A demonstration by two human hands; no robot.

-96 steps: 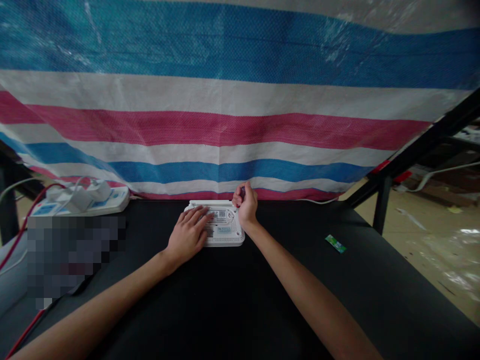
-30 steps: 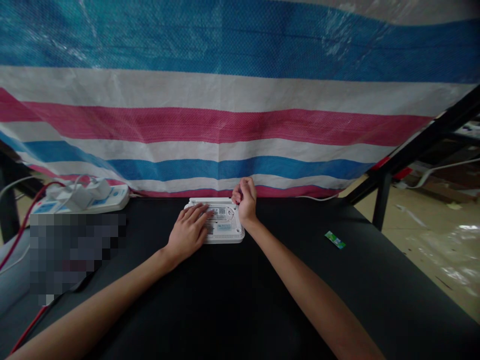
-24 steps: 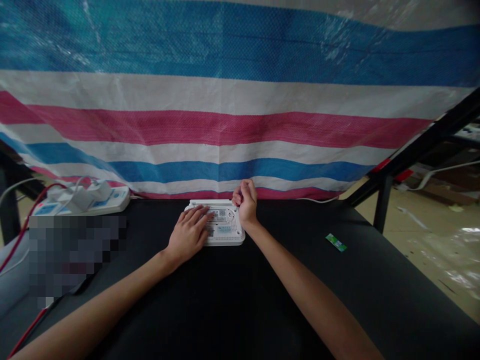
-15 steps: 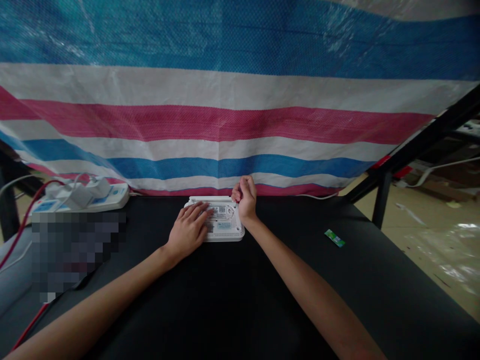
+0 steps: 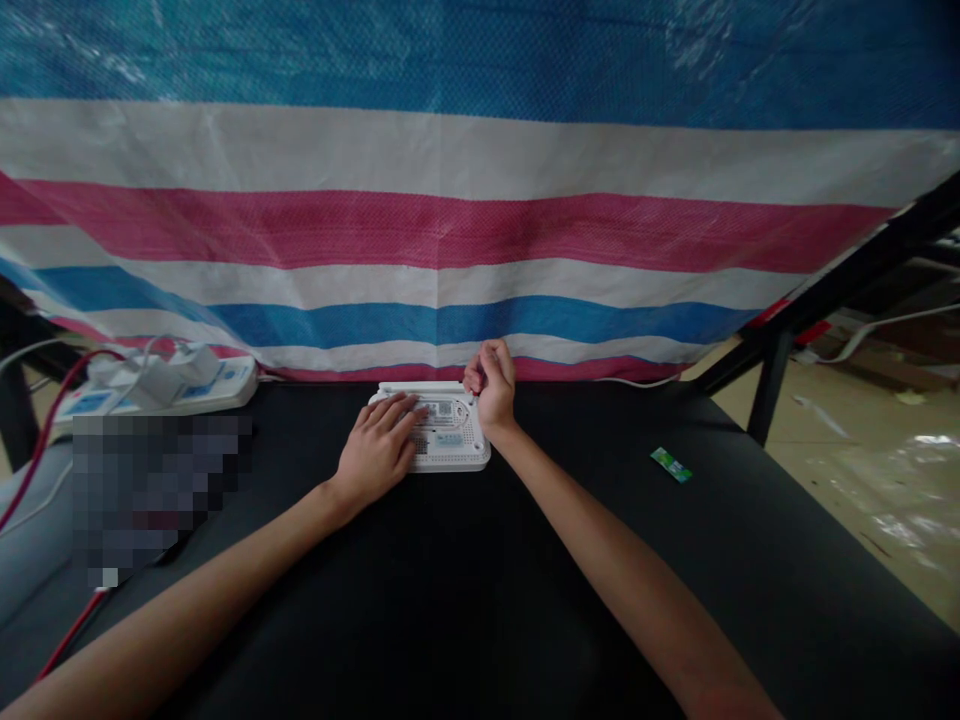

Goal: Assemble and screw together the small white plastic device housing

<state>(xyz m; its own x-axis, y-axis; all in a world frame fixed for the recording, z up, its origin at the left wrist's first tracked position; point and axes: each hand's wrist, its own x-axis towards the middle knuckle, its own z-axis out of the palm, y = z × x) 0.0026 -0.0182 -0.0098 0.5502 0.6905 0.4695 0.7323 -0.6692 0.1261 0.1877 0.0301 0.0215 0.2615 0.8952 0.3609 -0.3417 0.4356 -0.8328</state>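
Observation:
A white router (image 5: 450, 452) lies on the black table with its vented, labelled underside up and a bar-like antenna along its far edge. My left hand (image 5: 379, 445) rests over its left part, fingers stretched out across the label and pressing lightly on the case. At the far right corner of the router, my right hand (image 5: 493, 390) is closed in a pinch, wrist bent upward. Whatever sits between those fingers is too small or hidden to make out.
A white power strip (image 5: 232, 385) with plugged-in adapters stands at the left, near a blurred-out dark item (image 5: 150, 490) with a red cable (image 5: 71, 635). A small green packet (image 5: 670, 464) lies to the right. A striped sheet (image 5: 480, 230) hangs behind the table (image 5: 465, 600).
The camera view has shifted slightly, so the table and router sit a little higher. Both hands keep nearly the same places on and beside the router.

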